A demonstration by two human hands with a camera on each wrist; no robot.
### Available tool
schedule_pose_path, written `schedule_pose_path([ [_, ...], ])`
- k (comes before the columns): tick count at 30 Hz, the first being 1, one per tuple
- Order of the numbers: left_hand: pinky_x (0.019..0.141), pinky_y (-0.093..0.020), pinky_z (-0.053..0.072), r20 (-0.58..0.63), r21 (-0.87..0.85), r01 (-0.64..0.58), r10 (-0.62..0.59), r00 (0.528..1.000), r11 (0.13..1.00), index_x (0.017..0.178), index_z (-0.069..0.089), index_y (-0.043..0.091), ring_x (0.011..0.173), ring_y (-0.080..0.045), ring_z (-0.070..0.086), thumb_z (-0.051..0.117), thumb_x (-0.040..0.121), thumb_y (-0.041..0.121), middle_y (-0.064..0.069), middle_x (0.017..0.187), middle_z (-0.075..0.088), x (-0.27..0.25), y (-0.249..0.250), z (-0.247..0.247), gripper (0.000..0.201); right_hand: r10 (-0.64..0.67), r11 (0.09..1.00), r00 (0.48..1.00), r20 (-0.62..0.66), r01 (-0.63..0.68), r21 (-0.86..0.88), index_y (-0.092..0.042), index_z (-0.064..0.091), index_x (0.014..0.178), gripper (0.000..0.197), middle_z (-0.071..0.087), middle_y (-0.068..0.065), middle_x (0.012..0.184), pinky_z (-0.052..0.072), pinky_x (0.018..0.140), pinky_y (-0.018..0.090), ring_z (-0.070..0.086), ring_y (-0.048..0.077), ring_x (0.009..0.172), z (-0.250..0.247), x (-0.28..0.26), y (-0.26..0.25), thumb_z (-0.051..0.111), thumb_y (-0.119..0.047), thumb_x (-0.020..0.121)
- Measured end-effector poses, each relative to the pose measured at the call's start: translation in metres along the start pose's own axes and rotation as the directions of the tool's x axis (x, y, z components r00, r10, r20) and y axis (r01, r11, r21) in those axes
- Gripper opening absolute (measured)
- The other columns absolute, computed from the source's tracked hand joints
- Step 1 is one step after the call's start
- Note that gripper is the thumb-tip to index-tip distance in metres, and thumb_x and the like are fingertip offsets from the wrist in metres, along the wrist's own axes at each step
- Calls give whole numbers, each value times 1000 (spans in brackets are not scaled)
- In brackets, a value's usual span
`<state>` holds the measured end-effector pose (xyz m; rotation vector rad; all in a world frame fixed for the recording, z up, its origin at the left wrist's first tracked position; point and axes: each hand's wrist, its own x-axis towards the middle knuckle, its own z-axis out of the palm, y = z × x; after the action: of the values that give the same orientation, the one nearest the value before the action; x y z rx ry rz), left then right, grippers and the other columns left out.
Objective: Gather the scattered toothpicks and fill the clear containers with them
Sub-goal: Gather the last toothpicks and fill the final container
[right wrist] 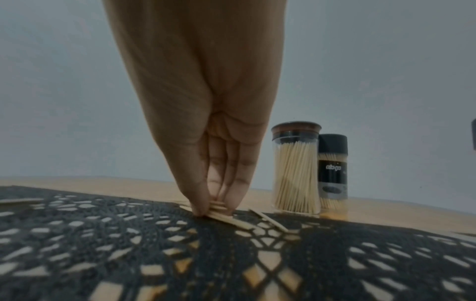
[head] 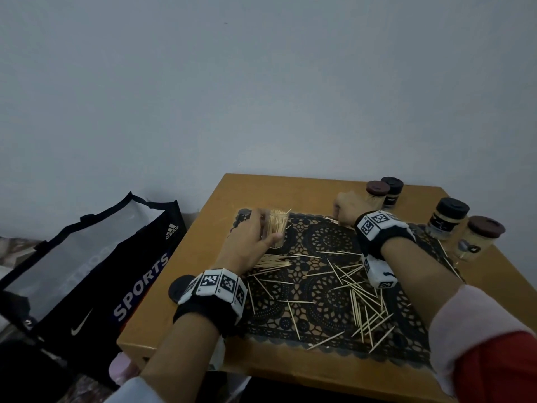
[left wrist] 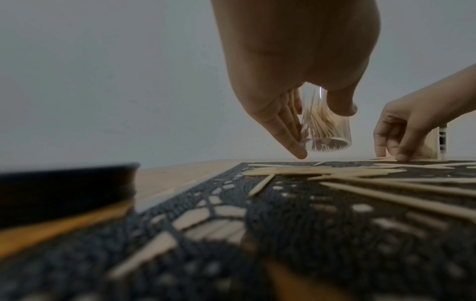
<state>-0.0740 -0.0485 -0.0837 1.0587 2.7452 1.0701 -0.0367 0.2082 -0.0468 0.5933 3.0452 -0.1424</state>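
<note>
Clear container (left wrist: pixel 325 130) gripped, lifted and tilted in the left hand (head: pixel 247 242) — right hand (right wrist: pixel 206 122) fingertips pinch toothpicks (right wrist: pixel 221 213) flat on the black lace mat (head: pixel 319 301).

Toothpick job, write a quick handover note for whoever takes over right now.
Left hand grips the open jar, part full, lifted off the mat.
Right hand pinches a few toothpicks at the mat's far edge.
Done: four capped jars, full, stand on the table at far right.
Left: loose toothpicks across the mat, a bundle near the left hand; cap the open jar, lid by the left wrist.
</note>
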Motion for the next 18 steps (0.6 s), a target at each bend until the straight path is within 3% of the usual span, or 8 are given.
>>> schedule_pose_path([
  [4,92,-45,52,9,-8,-2,2,1000,1000,127,42,18,106,-22,63,62,90,47,-3,119,62,-1,0,-1,50,1,999,1000,-20,-2,-42,-4,61,78,15,64,16,89,53,71,37,64,33,89,2,-7,0,51,1,88],
  [12,93,-45,52,35,7,-4,3,999,1000,128,42,18,107,-21,63,62,90,47,-4,121,63,-3,2,-3,52,-52,944,998,-23,42,-327,-6,58,106,14,64,12,108,42,67,33,63,28,98,5,-30,-1,50,-10,95],
  [18,93,-44,51,48,26,-1,0,999,1000,128,41,19,106,-20,62,61,90,47,-2,119,62,-3,2,-4,51,-71,934,997,14,71,-349,-6,59,106,14,64,10,109,44,69,34,62,27,99,4,-41,0,50,-11,96],
])
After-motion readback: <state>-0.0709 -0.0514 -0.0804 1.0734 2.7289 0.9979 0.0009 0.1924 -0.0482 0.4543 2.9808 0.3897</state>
